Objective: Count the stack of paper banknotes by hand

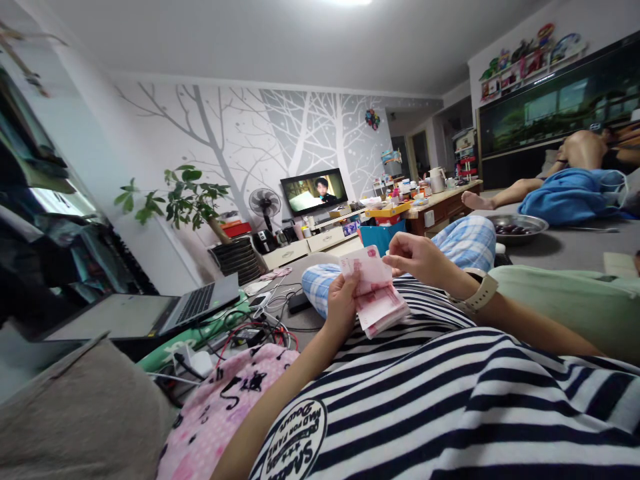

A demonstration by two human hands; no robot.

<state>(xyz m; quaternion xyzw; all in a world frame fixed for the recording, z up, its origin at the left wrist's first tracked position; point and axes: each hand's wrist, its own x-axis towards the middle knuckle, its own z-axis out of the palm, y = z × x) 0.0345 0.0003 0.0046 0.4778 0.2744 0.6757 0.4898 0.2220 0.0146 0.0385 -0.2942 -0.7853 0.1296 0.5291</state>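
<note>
A stack of pink banknotes (381, 305) rests over my striped shirt, in the middle of the view. My left hand (341, 303) is closed around the stack's left end, thumb on top. One top banknote (367, 267) is bent upward from the stack. My right hand (417, 259), with a pale watch on its wrist, pinches that note's upper right corner between thumb and fingers.
An open laptop (165, 312) and a tangle of cables (253, 327) lie at my left, beside a pink cushion (227, 400). Another person (560, 167) lies at the far right near a metal bowl (515, 228). A television (314, 191), fan and low tables stand ahead.
</note>
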